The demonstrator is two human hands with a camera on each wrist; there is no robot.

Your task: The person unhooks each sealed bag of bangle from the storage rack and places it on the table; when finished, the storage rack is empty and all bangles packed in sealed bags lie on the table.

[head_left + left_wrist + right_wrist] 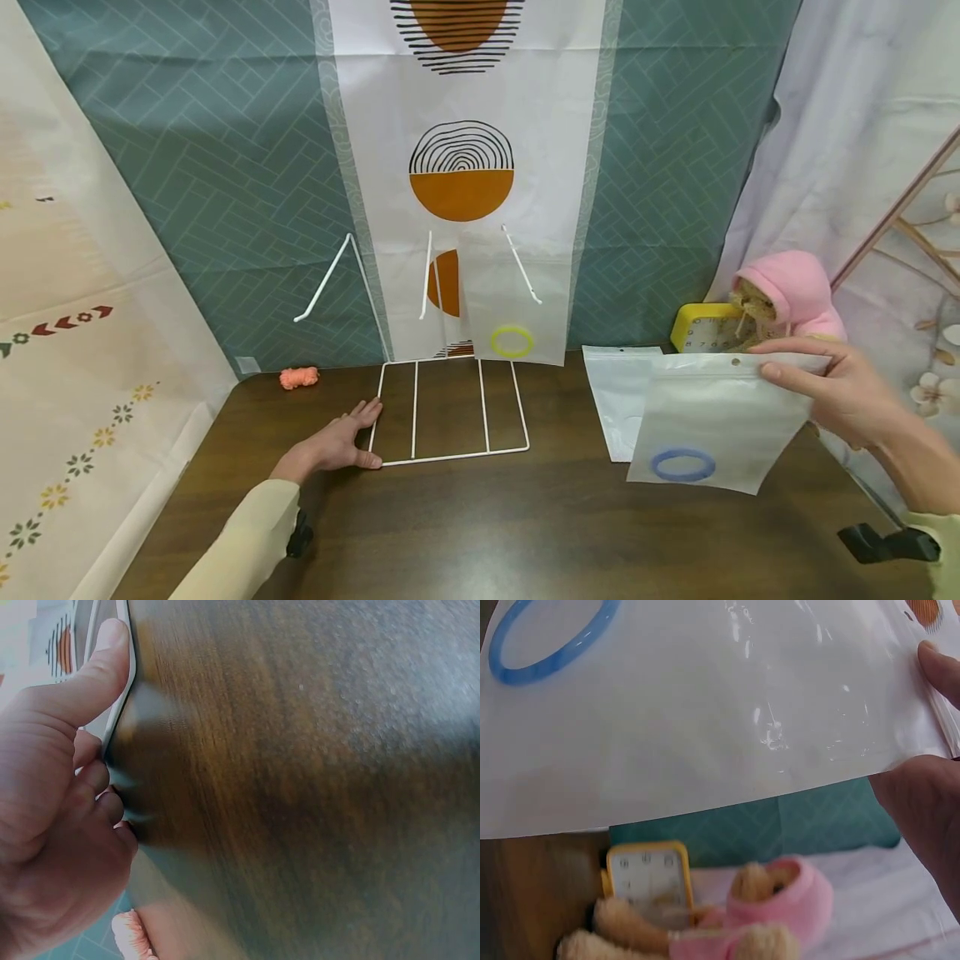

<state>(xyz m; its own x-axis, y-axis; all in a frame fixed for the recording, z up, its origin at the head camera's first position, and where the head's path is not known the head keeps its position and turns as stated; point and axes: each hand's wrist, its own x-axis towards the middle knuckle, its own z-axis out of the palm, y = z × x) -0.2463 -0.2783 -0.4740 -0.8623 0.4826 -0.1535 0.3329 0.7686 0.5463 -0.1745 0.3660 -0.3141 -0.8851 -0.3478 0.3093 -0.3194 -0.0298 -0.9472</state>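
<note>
Beyond the left hand (337, 442) touching a rack (483, 404) and right hand (851, 392) pinching a bag (712, 421), cloth (667, 167) backs a brown worktop (585, 533).

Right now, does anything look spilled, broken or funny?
Nothing looks spilled or broken, and the wire rack stands upright. One odd thing: the teddy bear blocks part of the yellow clock, hiding some numbers.

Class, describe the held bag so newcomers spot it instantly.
Find the brown table. Above its right side, the right hand pinches a whitish bag by its top edge. Only this bag shows a blue ring; the hanging bag has a yellow one.
</note>
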